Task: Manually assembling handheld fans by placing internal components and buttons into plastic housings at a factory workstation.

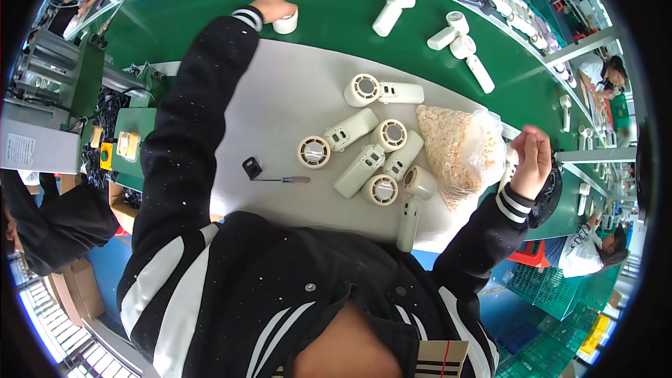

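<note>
My left hand (276,3) is stretched out to the far left of the table, its fingers extended to the right. Just beneath it, on the green belt, is a round white part (285,24), partly covered by the hand. At the right, my right hand (530,161) is raised with fingers curled together beside a clear plastic bag (455,147) of small beige pieces; anything in its fingers is hidden. Several white handheld fans (358,170) lie in the middle of the grey table. A screwdriver (297,180) rests left of them, close to a small black part (252,167).
More white handheld fans (394,10) lie on the green belt (329,14) beyond the grey tabletop. A machine with a yellow button box (106,156) stands at left. Co-workers (595,245) sit along the right side, near green crates (539,287).
</note>
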`<state>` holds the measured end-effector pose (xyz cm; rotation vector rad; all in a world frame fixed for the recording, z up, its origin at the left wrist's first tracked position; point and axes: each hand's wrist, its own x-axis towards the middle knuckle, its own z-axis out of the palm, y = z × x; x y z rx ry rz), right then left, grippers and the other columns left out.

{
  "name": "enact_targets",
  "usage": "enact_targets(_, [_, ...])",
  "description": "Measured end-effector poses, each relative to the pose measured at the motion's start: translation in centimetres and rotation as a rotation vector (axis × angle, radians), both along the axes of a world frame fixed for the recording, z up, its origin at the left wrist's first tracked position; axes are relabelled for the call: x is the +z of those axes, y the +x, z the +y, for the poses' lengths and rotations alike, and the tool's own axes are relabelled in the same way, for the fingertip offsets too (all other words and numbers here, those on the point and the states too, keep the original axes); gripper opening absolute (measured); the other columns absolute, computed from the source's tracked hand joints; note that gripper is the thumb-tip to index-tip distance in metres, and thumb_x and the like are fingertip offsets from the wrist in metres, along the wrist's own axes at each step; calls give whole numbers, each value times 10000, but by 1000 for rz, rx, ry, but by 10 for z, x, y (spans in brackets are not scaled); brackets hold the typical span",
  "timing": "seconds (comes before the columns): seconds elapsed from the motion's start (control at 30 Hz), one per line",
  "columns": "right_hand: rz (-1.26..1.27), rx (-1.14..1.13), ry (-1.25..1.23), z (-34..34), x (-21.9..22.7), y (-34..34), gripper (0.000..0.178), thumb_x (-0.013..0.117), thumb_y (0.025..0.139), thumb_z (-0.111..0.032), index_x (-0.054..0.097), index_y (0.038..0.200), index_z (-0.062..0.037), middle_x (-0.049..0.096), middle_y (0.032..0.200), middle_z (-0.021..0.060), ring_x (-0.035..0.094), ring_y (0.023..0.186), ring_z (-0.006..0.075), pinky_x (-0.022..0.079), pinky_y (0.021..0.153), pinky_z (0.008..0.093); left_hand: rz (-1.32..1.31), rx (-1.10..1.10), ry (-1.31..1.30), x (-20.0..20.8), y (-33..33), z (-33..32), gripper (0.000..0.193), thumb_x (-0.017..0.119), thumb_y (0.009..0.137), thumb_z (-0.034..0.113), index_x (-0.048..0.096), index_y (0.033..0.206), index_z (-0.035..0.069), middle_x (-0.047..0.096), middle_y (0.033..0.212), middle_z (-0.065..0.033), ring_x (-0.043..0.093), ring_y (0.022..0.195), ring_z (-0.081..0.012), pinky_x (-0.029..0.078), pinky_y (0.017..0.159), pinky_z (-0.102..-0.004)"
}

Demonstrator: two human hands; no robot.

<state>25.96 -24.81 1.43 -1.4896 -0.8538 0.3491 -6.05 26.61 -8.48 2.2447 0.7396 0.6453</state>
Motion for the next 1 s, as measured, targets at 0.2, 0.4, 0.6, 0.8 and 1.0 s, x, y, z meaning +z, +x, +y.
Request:
enact_targets(0.2, [-577, -34, -613, 3, -52, -8, 292, 483, 850, -3, 632, 1097, -50, 626, 845, 66, 552, 722, 172, 438, 664, 254, 725, 187, 489, -14, -38, -8, 501, 564, 742, 97, 555, 1235, 190, 627, 1151, -68, 579, 1069, -295, 476, 845, -359])
enact_targets(0.4, [-633, 69, -885, 9, -50, -2, 360, 489, 845, 31, 606, 1181, -25, 636, 875, 88, 554, 735, 197, 452, 688, 270, 450, 185, 485, 12, -70, -55, 454, 698, 775, 250, 513, 1179, 154, 656, 1048, -61, 642, 938, -301, 481, 834, -381])
enact_targets(0.6, [-548, 47, -817, -12, -72, 14, 324, 526, 854, 9, 619, 1164, -2, 670, 959, 115, 578, 772, 193, 457, 700, 263, -93, 389, -40, -41, -106, -173, 543, 692, 807, 346, 399, 1172, 70, 643, 981, -159, 649, 731, -351, 477, 807, -430])
enact_targets(0.8, [-548, 79, -865, 5, -41, 6, 252, 541, 907, -65, 624, 1138, -8, 675, 979, 98, 583, 806, 187, 464, 750, 261, 98, 761, 104, -35, -96, -263, 568, 662, 810, 361, 425, 1249, 89, 593, 1039, -159, 584, 958, -316, 443, 817, -450])
enact_targets(1.0, [-440, -56, -404, -1, -37, 20, 160, 537, 958, -120, 631, 1053, -33, 624, 874, 39, 546, 766, 141, 458, 740, 251, 558, 728, 204, 12, -196, -230, 392, 621, 812, 302, 576, 1183, 182, 588, 1100, -112, 549, 1006, -302, 398, 854, -433])
